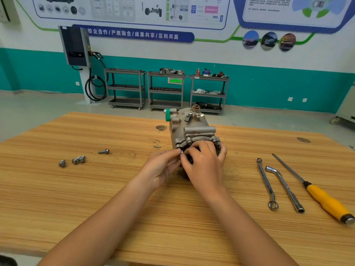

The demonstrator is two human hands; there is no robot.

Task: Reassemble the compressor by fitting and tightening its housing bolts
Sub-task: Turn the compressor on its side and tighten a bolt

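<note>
Compressor [192,129] sits mid-table [96,189], near end toward the person. Left hand [161,166] pinches a bolt [181,151] at the near flange. Right hand [203,162] is curled over the compressor's near end, thumb by the bolt. Both hands hide the near face. Four loose bolts [78,159] lie well left. Ring spanner [266,183], socket wrench [284,189] and screwdriver [315,191] lie to the right. Carts [165,89] stand behind.
</note>
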